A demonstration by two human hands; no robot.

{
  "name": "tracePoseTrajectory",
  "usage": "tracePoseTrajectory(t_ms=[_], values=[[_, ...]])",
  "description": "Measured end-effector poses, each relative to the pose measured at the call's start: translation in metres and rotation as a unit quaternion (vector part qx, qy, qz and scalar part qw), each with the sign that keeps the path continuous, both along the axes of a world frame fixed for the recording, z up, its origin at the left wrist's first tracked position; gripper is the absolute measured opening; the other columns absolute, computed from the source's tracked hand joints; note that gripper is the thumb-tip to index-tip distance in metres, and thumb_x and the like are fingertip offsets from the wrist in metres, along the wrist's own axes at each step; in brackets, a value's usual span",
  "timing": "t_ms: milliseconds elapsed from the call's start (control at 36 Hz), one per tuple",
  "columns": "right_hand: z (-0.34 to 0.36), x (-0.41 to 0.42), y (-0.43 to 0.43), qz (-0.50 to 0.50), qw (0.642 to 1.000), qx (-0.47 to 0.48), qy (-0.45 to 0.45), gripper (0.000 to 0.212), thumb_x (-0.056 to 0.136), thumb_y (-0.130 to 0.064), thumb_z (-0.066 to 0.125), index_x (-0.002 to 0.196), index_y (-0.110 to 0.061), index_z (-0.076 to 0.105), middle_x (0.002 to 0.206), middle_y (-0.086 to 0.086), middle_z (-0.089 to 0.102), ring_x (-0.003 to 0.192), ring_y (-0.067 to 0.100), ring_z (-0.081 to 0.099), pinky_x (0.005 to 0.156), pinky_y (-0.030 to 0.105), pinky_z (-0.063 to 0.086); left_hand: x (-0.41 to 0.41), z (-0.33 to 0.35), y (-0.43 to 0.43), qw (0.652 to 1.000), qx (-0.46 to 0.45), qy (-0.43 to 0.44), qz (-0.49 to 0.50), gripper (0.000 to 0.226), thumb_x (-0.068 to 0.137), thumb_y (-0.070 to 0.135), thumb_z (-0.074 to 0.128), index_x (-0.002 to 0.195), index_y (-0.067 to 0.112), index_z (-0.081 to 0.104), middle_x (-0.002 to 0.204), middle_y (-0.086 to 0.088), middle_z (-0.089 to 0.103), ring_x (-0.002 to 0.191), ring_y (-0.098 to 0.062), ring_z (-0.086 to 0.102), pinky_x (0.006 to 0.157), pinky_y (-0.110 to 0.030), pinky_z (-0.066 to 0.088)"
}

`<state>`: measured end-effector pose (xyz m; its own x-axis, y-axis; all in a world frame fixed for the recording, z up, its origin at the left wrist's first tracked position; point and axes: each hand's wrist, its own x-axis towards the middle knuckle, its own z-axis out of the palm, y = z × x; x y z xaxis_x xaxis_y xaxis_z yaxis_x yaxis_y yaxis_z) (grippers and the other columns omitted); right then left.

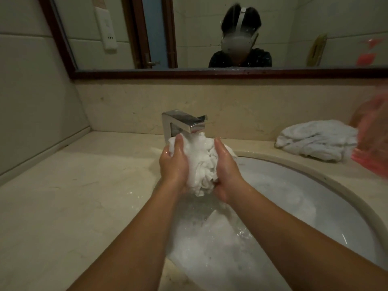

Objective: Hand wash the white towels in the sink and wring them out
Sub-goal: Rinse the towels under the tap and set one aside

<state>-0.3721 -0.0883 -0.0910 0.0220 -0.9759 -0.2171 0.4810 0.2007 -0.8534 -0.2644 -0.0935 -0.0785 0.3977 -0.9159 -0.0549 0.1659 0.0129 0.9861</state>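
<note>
Left grip [175, 162]: we see it closed round the left side of the held towel [201, 162]. The thumb points up toward the spout and the skin is wet.
Right grip [227, 169]: closed round the right side of the same towel, with the fingers curled in under the wad.
Held towel: white, bunched into a tight wad and squeezed between both grips. It is lifted clear of the water over the back of the sink [325, 206], with its top just under the spout.
Tap [182, 122]: square chrome, at the back edge of the sink. It is running, and the stream lands on top of the wad.
Sink: oval white basin set into the desk [73, 196], holding churned, bubbly water.
Soaking towel [210, 238]: white cloth lying in the water below the forearms, partly under. We cannot tell whether it joins the held wad.
Towel pile [317, 141]: crumpled white heap on the desk to the right of the sink, near the back wall and right against the red bag [371, 148].
Red bag: translucent plastic at the right edge, blurred.
Desk: beige stone, with wet splashes by the sink's left edge.
Mirror [210, 72]: dark wood frame above the backsplash. We see a person reflected in it, wearing a dark top and a white head rig.
</note>
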Motion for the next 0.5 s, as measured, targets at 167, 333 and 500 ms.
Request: tracePoseTrajectory(t_ms=[167,333,500], values=[[0.000,0.002,-0.006,-0.075,0.994,-0.004,0.077,0.061,0.092,-0.067,0.064,0.122,-0.015,0.075,0.104,0.008,0.083,0.097,0.030,0.081,0.099,0.052,0.061,-0.010,0.002,0.001,1.000,0.001,0.007,-0.007,0.067,0.087,0.080,0.056,0.124,0.025,0.071,0.110,0.001,0.078,0.102,-0.023,0.075,0.098,-0.047,0.060],[0.001,0.003,-0.009,-0.062,0.997,0.024,0.035,0.067,0.098,-0.074,0.054,0.121,-0.015,0.073,0.102,0.008,0.083,0.094,0.031,0.081,0.098,0.053,0.062,-0.007,0.007,0.000,0.998,-0.012,0.015,0.061,0.050,0.100,0.068,0.053,0.113,0.023,0.070,0.100,0.003,0.075,0.094,-0.020,0.074,0.088,-0.042,0.062],[-0.001,0.010,-0.007,-0.032,0.999,0.039,-0.011,0.070,0.096,-0.076,0.053,0.124,-0.016,0.075,0.109,0.012,0.082,0.100,0.036,0.080,0.101,0.056,0.060,0.004,0.009,0.002,0.996,-0.012,-0.008,0.088,0.058,0.099,0.071,0.052,0.108,0.017,0.073,0.099,0.000,0.073,0.093,-0.020,0.070,0.082,-0.038,0.057]])
